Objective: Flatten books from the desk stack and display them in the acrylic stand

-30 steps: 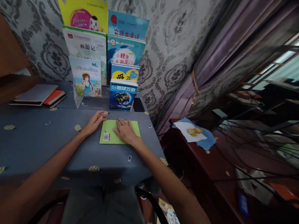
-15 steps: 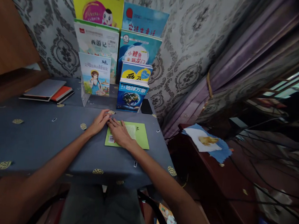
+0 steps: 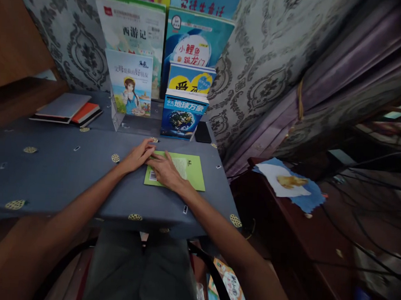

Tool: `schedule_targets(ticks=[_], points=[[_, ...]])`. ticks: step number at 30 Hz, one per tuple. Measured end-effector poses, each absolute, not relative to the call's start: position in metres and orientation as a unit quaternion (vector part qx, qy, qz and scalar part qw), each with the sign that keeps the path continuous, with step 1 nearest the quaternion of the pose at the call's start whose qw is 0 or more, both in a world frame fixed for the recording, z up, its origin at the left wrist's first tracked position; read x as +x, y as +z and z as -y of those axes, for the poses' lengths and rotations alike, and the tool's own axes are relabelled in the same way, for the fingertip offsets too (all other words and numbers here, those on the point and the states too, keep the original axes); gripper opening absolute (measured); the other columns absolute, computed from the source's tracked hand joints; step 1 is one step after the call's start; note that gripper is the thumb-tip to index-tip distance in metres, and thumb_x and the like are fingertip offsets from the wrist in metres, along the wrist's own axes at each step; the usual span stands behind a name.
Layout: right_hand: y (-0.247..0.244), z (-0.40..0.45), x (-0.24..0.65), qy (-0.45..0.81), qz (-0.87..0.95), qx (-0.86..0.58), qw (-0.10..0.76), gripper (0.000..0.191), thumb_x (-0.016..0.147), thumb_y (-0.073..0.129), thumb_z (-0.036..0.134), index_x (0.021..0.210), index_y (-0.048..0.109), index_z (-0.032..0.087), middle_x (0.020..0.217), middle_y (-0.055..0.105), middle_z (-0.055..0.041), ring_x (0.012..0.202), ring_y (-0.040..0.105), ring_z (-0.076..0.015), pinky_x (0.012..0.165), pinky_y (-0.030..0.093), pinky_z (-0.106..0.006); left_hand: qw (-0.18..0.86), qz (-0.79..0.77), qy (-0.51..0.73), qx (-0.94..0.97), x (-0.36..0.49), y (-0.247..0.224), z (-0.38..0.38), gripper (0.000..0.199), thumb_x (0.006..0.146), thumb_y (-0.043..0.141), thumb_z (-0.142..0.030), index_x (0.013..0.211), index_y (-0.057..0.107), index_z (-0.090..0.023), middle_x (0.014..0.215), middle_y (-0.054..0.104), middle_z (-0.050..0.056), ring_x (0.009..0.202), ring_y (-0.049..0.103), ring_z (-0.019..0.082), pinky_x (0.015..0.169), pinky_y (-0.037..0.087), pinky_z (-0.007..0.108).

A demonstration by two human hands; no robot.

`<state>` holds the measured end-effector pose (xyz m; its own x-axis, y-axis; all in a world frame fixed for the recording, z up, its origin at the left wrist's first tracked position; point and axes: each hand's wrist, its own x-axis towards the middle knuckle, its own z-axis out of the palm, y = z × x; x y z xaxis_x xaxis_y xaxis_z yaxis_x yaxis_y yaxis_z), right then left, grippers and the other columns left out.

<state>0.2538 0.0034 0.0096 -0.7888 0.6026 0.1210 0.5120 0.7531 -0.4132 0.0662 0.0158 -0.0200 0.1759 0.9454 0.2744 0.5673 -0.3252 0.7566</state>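
Note:
A green book (image 3: 195, 173) lies flat on the blue-grey tablecloth (image 3: 93, 179), its printed side with a barcode facing up. Across the left part of its cover rests my right hand (image 3: 165, 169), palm down with the fingers apart. My left hand (image 3: 138, 156) lies on the cloth just beyond the book's left edge, fingers stretched out, its fingertips close to those of my right hand. Neither hand grips anything. Behind them stands a clear rack (image 3: 117, 117) of upright books, among them a white one with a girl (image 3: 131, 87) and a blue globe book (image 3: 182, 117).
A small stack of books (image 3: 62, 107) lies at the back left. Beside the rack is a black flat object (image 3: 203, 132). To the right, a dark red cabinet (image 3: 284, 227) bears a blue cloth (image 3: 308, 202). Another book (image 3: 228, 283) sits below the table.
The view has tilted down, so the rack stands higher in the picture. The fingers of my right hand have shifted slightly on the book, and my left hand's fingers sit nearer to them.

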Motion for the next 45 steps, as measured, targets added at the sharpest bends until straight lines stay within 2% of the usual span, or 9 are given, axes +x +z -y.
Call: schedule_targets(ticks=[5, 14, 19, 24, 32, 36, 41, 45], points=[[0.003, 0.017, 0.268, 0.211, 0.934, -0.253, 0.139, 0.049, 0.097, 0.046, 0.004, 0.137, 0.064, 0.026, 0.142, 0.065, -0.0062, 0.148, 0.043, -0.0226, 0.122, 0.025, -0.057, 0.245, -0.519, 0.365, 0.733, 0.066, -0.020, -0.015, 0.049, 0.100, 0.042, -0.046, 0.139, 0.049, -0.017, 0.129, 0.070, 0.014, 0.116, 0.068, 0.027, 0.101, 0.052, 0.043], [-0.002, 0.051, 0.295, 0.209, 0.945, -0.205, 0.146, 0.040, 0.103, 0.045, 0.011, 0.135, 0.064, 0.026, 0.142, 0.065, -0.0015, 0.147, 0.044, -0.0150, 0.125, 0.029, -0.048, 0.238, -0.510, 0.362, 0.743, 0.067, -0.017, -0.013, 0.047, 0.099, 0.040, -0.047, 0.134, 0.052, -0.016, 0.128, 0.070, 0.014, 0.118, 0.067, 0.027, 0.104, 0.051, 0.044], [-0.006, 0.062, 0.322, 0.207, 0.938, -0.222, 0.169, 0.037, 0.104, 0.045, 0.013, 0.134, 0.064, 0.023, 0.145, 0.063, -0.0040, 0.146, 0.045, -0.0140, 0.124, 0.034, -0.044, 0.236, -0.511, 0.353, 0.747, 0.068, -0.016, -0.012, 0.048, 0.099, 0.040, -0.049, 0.132, 0.052, -0.016, 0.130, 0.070, 0.015, 0.119, 0.067, 0.029, 0.105, 0.051, 0.046], [-0.013, 0.071, 0.360, 0.214, 0.918, -0.259, 0.212, 0.038, 0.102, 0.046, 0.012, 0.133, 0.065, 0.021, 0.141, 0.066, -0.0069, 0.143, 0.050, -0.0160, 0.122, 0.039, -0.046, 0.231, -0.515, 0.345, 0.750, 0.068, -0.016, -0.012, 0.049, 0.099, 0.039, -0.050, 0.130, 0.053, -0.016, 0.131, 0.069, 0.016, 0.120, 0.067, 0.029, 0.106, 0.050, 0.050], [-0.032, 0.076, 0.410, 0.190, 0.889, -0.299, 0.291, 0.042, 0.102, 0.046, 0.014, 0.141, 0.061, 0.025, 0.141, 0.066, -0.0087, 0.140, 0.053, -0.0222, 0.119, 0.043, -0.051, 0.225, -0.528, 0.323, 0.753, 0.070, -0.011, -0.009, 0.049, 0.098, 0.038, -0.053, 0.130, 0.052, -0.018, 0.133, 0.069, 0.015, 0.122, 0.066, 0.029, 0.110, 0.047, 0.050], [-0.031, 0.074, 0.424, 0.188, 0.871, -0.350, 0.288, 0.041, 0.104, 0.045, 0.020, 0.143, 0.059, 0.025, 0.143, 0.064, -0.0092, 0.140, 0.053, -0.0236, 0.119, 0.042, -0.053, 0.223, -0.530, 0.312, 0.756, 0.072, -0.008, -0.009, 0.050, 0.097, 0.037, -0.054, 0.128, 0.053, -0.018, 0.134, 0.068, 0.015, 0.122, 0.066, 0.029, 0.109, 0.048, 0.050], [-0.021, 0.049, 0.426, 0.191, 0.870, -0.385, 0.240, 0.042, 0.105, 0.045, 0.031, 0.146, 0.056, 0.026, 0.148, 0.059, -0.0093, 0.144, 0.049, -0.0263, 0.122, 0.032, -0.060, 0.204, -0.532, 0.288, 0.770, 0.073, -0.006, -0.006, 0.050, 0.097, 0.036, -0.053, 0.127, 0.055, -0.017, 0.132, 0.068, 0.015, 0.121, 0.065, 0.030, 0.106, 0.049, 0.047], [-0.017, 0.006, 0.417, 0.199, 0.868, -0.405, 0.208, 0.044, 0.106, 0.043, 0.034, 0.145, 0.055, 0.022, 0.152, 0.055, -0.0110, 0.146, 0.045, -0.0264, 0.123, 0.030, -0.058, 0.172, -0.533, 0.268, 0.784, 0.072, -0.008, -0.005, 0.050, 0.098, 0.035, -0.053, 0.127, 0.057, -0.018, 0.129, 0.069, 0.014, 0.120, 0.065, 0.030, 0.104, 0.050, 0.046]])
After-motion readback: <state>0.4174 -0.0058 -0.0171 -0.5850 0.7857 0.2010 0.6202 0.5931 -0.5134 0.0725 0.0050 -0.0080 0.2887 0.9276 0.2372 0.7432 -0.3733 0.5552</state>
